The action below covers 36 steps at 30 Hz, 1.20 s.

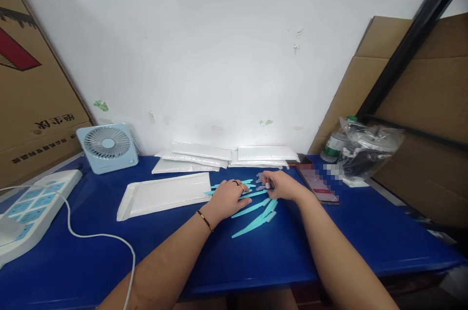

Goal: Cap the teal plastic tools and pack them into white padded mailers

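Several thin turquoise blade-shaped pieces (252, 224) lie fanned out on the blue table. My left hand (230, 198) rests palm down over some of them, fingers apart, with a ring on one finger. Close by on the right, my right hand (276, 184) has its fingers pinched at a small translucent purplish piece (259, 187). What is between those fingertips is too small to make out. A white padded envelope (168, 195) lies flat left of my left hand, its right end beside the turquoise pieces.
White envelopes (197, 154) are stacked against the wall. A blue fan (107, 146) and a power strip (32, 215) with a white cable are on the left. A phone (318, 183), a bottle (333, 148) and a bagged item (365, 154) stand or lie right.
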Motion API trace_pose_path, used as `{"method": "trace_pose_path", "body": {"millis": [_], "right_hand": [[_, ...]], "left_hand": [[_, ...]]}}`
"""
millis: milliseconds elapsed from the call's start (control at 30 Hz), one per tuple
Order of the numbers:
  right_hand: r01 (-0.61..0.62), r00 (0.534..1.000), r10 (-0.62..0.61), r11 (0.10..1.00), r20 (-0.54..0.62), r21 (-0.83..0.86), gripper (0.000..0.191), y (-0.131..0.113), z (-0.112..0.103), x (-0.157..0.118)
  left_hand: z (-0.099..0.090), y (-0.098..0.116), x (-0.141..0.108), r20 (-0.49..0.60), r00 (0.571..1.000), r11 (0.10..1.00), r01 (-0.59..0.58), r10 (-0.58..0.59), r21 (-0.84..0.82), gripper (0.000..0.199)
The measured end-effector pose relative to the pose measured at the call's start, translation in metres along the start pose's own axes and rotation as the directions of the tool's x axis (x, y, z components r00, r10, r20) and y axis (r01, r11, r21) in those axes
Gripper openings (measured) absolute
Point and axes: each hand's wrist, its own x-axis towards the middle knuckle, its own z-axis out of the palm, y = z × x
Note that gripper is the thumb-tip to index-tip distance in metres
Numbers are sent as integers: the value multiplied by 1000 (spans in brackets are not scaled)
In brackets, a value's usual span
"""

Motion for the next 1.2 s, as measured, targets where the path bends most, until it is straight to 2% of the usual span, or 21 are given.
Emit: {"method": "trace_pose_path", "body": {"millis": [167, 333, 500, 633, 700, 800, 867, 1000, 1100, 1200], "right_hand": [[31, 999, -30, 999, -17, 41, 33, -2, 3, 1], [56, 998, -51, 992, -38, 118, 32, 0, -1, -1], [34, 986, -22, 997, -163, 71, 29, 3, -9, -1], [-12, 974, 15, 1000, -226, 15, 33, 8, -18, -7], [-42, 984, 39, 999, -175, -13, 31, 12, -23, -13], [-126, 992, 125, 991, -14, -36, 29, 17, -26, -21], [-178, 980, 182, 983, 77, -52, 28, 17, -26, -23], [-216, 963, 216, 976, 163, -19, 21, 12, -25, -22], [-172, 972, 159, 983, 171, 64, 19, 8, -24, -20], [-63, 997, 50, 974, 65, 219, 11, 1, -20, -15]], "left_hand": [[4, 2, 4, 17, 1000, 996, 15, -17, 86, 19], [-4, -1, 6, 9, 998, 997, 59, -60, 54, 29], [-21, -29, 1, -44, 984, 985, 175, -174, 11, 32], [-30, -51, -7, 24, 958, 958, 286, -286, -14, 28], [-29, -53, -10, -13, 963, 963, 268, -269, -32, 35], [-19, -48, -9, -56, 987, 987, 148, -152, -66, 55], [-12, -45, -7, -11, 995, 993, 94, -95, -76, 49], [-4, -43, -4, 54, 997, 992, 63, -57, -111, 37], [-10, -38, -5, 13, 998, 989, 61, -60, -137, 36], [-20, -26, -8, -73, 995, 984, 62, -75, -169, 39]]}}
